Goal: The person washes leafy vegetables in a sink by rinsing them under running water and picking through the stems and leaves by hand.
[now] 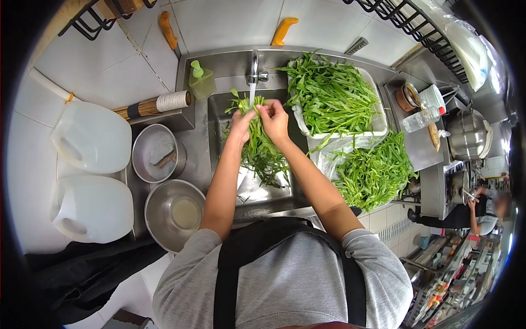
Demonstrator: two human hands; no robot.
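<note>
A bunch of leafy greens (pixel 256 147), with long narrow leaves like water spinach, hangs over the metal sink (pixel 219 164). My left hand (pixel 240 126) is closed round its stems. Close beside it, my right hand (pixel 275 120) pinches the stem ends with thumb and fingers. Water from the running faucet (pixel 254 71) falls right at the stems between my hands. Loose leaves lie on the sink bottom below. To the right, a white basket (pixel 378 98) is heaped with the same greens, and a further pile of greens (pixel 375 170) lies on plastic in front of it.
A soap bottle (pixel 202 81) stands at the sink's back left corner. Two metal bowls (pixel 175 214) and two white jugs (pixel 90 208) are at the left. Orange-handled knives (pixel 283 32) hang on the wall. Another person (pixel 485 214) stands far right, near a large pot (pixel 468 134).
</note>
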